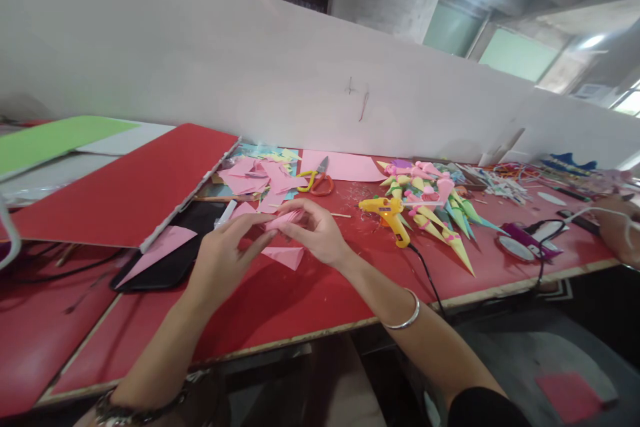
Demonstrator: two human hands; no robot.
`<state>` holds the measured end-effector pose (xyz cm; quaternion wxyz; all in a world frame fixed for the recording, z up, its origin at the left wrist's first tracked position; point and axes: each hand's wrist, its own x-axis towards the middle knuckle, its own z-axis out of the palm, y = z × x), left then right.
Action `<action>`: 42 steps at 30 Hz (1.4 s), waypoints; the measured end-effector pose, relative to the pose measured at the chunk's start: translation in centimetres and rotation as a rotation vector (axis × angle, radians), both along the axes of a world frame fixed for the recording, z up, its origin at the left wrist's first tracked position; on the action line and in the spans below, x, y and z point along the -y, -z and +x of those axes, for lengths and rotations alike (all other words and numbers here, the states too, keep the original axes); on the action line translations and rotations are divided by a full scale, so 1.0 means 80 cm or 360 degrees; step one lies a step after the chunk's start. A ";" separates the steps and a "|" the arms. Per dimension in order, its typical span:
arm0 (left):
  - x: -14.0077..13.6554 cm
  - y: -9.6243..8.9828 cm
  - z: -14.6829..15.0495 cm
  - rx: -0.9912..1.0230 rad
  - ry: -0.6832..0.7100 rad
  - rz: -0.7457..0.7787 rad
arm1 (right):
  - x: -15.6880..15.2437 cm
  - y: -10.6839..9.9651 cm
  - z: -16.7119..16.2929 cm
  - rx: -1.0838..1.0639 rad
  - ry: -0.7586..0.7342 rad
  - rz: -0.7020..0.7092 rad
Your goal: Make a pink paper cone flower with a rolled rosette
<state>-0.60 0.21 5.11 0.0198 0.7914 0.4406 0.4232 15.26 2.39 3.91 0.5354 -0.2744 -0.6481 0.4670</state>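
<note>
Between my two hands, above the red table, is a small piece of pink paper (284,220) that looks rolled or folded. My left hand (233,243) pinches its left end with thumb and fingers. On the other end, the fingers of my right hand (315,230) are closed around it. Just below them a pink paper cone (285,257) lies on the table. Scissors (320,180) with yellow and red handles rest behind my hands, beside cut pink paper pieces (250,177). To the right of my right hand lies a yellow glue gun (390,213) with its black cord.
Several finished paper cones (450,213) in yellow, green and pink lie right of the glue gun. A large red board (135,187) leans at left over a black tray (175,253). Another person's hand (617,227) is at the far right, near a purple box (535,240).
</note>
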 end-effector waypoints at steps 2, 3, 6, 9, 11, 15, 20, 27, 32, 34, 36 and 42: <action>-0.001 0.000 0.000 0.0016 0.0013 -0.0069 | 0.000 0.001 0.000 0.0042 0.0078 0.0033; -0.002 0.001 0.001 0.0023 0.0021 -0.0114 | 0.000 0.001 0.001 0.0060 0.0125 0.0059; -0.002 0.001 0.004 0.0053 0.0043 -0.0249 | 0.002 0.001 0.002 0.0093 0.0237 0.0185; 0.000 0.002 0.008 0.0101 0.0060 -0.0346 | 0.007 -0.002 0.003 0.0195 0.0257 0.0305; 0.002 0.001 0.010 0.0144 0.0069 -0.0408 | 0.010 -0.005 0.003 0.0276 0.0257 0.0363; 0.004 0.000 0.012 0.0283 0.0105 -0.0531 | 0.013 -0.010 0.005 0.0337 0.0291 0.0438; 0.002 -0.001 0.010 0.0439 0.0185 -0.0501 | 0.012 -0.009 0.005 0.0305 0.0308 0.0467; 0.000 0.000 0.007 0.0523 0.0233 -0.0540 | 0.010 -0.004 0.003 0.0283 0.0316 0.0396; 0.000 0.002 0.006 0.0527 0.0201 -0.0526 | 0.009 -0.003 0.004 0.0267 0.0276 0.0420; 0.000 0.002 0.006 0.0530 0.0198 -0.0497 | 0.009 -0.004 0.004 0.0249 0.0267 0.0454; -0.001 0.002 0.007 0.0541 0.0189 -0.0450 | 0.009 -0.004 0.005 0.0243 0.0249 0.0482; -0.002 0.002 0.007 0.0423 0.0010 -0.0228 | 0.006 -0.001 0.005 0.0161 0.0254 0.0470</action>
